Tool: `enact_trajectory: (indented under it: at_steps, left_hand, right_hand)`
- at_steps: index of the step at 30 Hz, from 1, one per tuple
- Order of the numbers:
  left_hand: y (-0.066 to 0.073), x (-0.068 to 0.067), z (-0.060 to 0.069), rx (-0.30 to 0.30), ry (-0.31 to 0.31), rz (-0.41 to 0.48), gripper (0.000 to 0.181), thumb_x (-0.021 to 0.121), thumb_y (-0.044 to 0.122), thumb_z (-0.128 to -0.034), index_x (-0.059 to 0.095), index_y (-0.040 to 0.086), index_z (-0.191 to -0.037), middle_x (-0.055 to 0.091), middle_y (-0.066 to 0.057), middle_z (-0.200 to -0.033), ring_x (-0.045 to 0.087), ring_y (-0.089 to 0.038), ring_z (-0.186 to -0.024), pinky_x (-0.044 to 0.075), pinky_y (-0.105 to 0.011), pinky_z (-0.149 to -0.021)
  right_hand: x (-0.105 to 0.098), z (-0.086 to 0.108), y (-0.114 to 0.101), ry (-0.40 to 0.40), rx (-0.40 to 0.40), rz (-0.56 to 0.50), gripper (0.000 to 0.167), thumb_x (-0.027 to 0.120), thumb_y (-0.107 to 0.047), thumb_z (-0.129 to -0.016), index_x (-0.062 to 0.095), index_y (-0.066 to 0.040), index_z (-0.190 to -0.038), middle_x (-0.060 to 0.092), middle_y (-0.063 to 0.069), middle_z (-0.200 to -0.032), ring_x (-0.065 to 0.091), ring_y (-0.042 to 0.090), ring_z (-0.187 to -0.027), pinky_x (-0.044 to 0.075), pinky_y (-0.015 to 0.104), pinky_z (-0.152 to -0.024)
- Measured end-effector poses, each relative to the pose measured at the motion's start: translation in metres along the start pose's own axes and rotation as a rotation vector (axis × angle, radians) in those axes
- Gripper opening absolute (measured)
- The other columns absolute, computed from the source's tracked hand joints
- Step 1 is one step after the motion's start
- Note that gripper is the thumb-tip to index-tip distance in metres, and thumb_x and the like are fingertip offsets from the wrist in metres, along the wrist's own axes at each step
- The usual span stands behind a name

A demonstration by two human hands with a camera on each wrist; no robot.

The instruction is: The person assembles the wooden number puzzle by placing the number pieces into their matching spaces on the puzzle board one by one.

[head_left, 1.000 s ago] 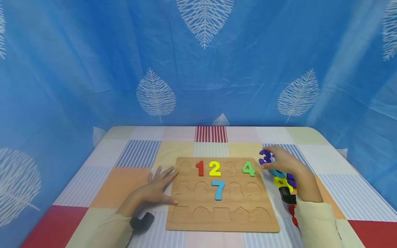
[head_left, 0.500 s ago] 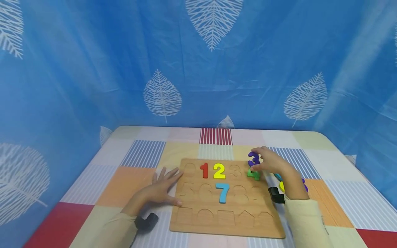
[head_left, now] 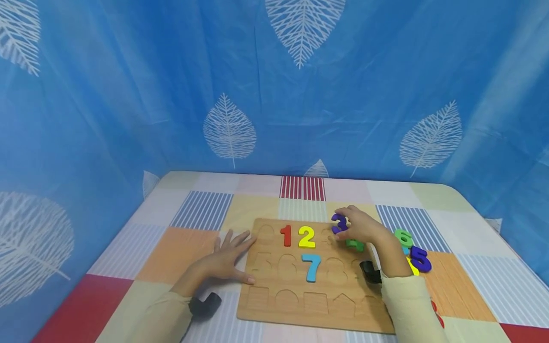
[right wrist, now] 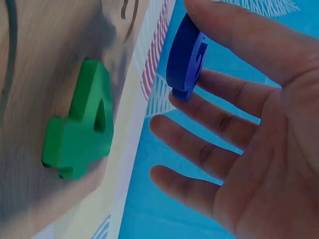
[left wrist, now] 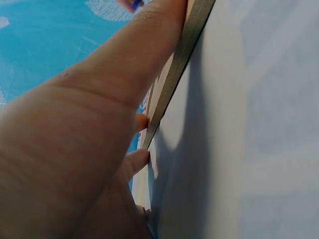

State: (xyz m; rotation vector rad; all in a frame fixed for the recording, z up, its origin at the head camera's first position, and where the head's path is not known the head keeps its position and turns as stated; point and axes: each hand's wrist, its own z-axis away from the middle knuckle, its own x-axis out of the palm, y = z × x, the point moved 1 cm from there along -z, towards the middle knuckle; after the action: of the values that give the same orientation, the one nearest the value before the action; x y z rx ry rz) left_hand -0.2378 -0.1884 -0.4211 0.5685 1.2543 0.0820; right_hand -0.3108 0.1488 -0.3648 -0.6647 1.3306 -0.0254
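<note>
My right hand (head_left: 362,226) pinches a purple number 3 (head_left: 339,223) between thumb and fingers, above the top row of a wooden number board (head_left: 279,305). In the right wrist view the 3 (right wrist: 184,59) is held clear of the board, and the green number 4 (right wrist: 82,124) lies below it. From the head, that 4 is partly hidden by the hand. My left hand (head_left: 223,261) is spread at the board's left edge, fingertips and thumb touching it. On the board sit a red 1 (head_left: 286,236), a yellow 2 (head_left: 306,237) and a blue 7 (head_left: 311,267).
Right of the board lie a green 6 (head_left: 403,237), a purple 5 (head_left: 420,259), a yellow piece (head_left: 413,268) and a red piece (head_left: 437,314), partly behind the right arm. A patchwork cloth (head_left: 171,257) covers the table. A blue leaf-print curtain (head_left: 274,119) hangs around it.
My right hand has carried the purple 3 leftward from beyond the board's right edge to over the top row. The left hand stays at the board's edge. The head view has shifted slightly.
</note>
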Motion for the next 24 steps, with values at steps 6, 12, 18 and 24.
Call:
enact_trajectory:
  at_steps: [6,12,18,24]
  left_hand:
    - [0.003,-0.002,0.0,0.003,0.005,-0.007,0.101,0.072,0.058,-0.0631,0.026,0.021,-0.145,0.012,-0.006,-0.154,-0.01,-0.042,-0.138,-0.009,-0.064,-0.105]
    - [-0.001,-0.002,0.001,0.013,0.009,-0.009,0.102,0.072,0.059,-0.0631,0.025,0.02,-0.145,0.012,-0.008,-0.154,-0.011,-0.044,-0.137,-0.01,-0.065,-0.104]
    - [-0.006,-0.001,0.0,0.04,0.005,0.0,0.102,0.071,0.059,-0.0636,0.025,0.019,-0.145,0.011,-0.01,-0.154,-0.011,-0.047,-0.136,-0.01,-0.067,-0.103]
    - [-0.004,0.0,-0.002,0.052,0.004,0.009,0.102,0.072,0.059,-0.0637,0.025,0.018,-0.145,0.011,-0.011,-0.154,-0.011,-0.047,-0.136,-0.01,-0.067,-0.103]
  right_hand:
    - [0.005,-0.005,-0.004,-0.034,0.001,0.021,0.066,0.073,-0.02,-0.077,0.043,0.006,-0.13,0.047,0.025,-0.123,0.052,0.037,-0.107,0.046,0.05,-0.09]
    - [0.013,-0.009,-0.011,-0.061,-0.017,0.043,0.068,0.075,-0.021,-0.074,0.044,0.004,-0.129,0.05,0.022,-0.12,0.052,0.036,-0.108,0.045,0.048,-0.092]
    - [0.02,-0.01,-0.016,-0.092,0.019,0.069,0.067,0.077,-0.024,-0.072,0.047,0.001,-0.127,0.053,0.017,-0.114,0.054,0.032,-0.105,0.047,0.047,-0.09]
    - [0.022,-0.008,-0.015,-0.114,0.081,0.102,0.065,0.077,-0.025,-0.072,0.049,-0.001,-0.125,0.054,0.014,-0.112,0.053,0.031,-0.104,0.047,0.049,-0.089]
